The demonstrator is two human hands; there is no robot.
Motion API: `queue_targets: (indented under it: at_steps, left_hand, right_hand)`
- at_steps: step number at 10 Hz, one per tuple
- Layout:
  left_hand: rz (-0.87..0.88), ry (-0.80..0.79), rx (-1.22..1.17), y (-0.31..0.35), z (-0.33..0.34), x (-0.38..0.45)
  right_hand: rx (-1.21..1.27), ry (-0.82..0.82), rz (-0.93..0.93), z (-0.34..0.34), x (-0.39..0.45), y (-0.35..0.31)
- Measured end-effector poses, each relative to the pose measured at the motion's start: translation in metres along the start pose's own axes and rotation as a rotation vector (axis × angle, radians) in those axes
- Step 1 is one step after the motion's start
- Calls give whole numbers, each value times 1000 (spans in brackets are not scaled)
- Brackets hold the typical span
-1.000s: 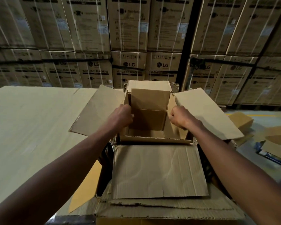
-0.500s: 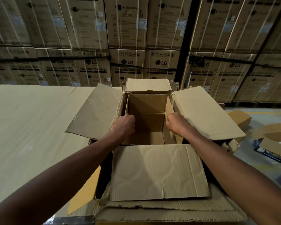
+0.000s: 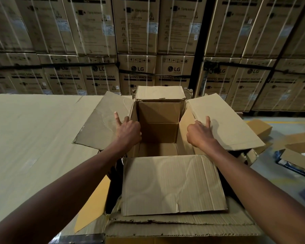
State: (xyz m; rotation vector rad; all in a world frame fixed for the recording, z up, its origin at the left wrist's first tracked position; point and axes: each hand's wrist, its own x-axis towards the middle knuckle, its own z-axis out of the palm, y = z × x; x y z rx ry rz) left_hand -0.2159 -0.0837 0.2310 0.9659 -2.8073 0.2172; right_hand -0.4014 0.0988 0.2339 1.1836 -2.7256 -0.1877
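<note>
Now the insert sits sunk inside the box, where half a second ago both hands were pushing it down, so the lining looks done and closing should come next. The box stands open between the hands, plain brown and creased, its flaps splayed. The left hand and right hand have come out to the side rims, forefingers straight on the flaps, other fingers curled; whether they pinch anything I cannot tell.

Background: warehouse stock, scrap.
Strapped LG washing machine cartons stacked behind; flat cardboard sheet left; small box and loose cardboard scraps on floor right.
</note>
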Motion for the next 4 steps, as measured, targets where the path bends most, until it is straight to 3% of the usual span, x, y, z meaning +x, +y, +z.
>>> queue_targets:
  at_steps: [2, 4]
  left_hand:
    - [4, -24, -108, -6, -1, -4]
    - [20, 81, -339, -10, -8, -11]
  right_hand:
    - [38, -32, 28, -3, -5, -2]
    - [309, 68, 67, -20, -25, -11]
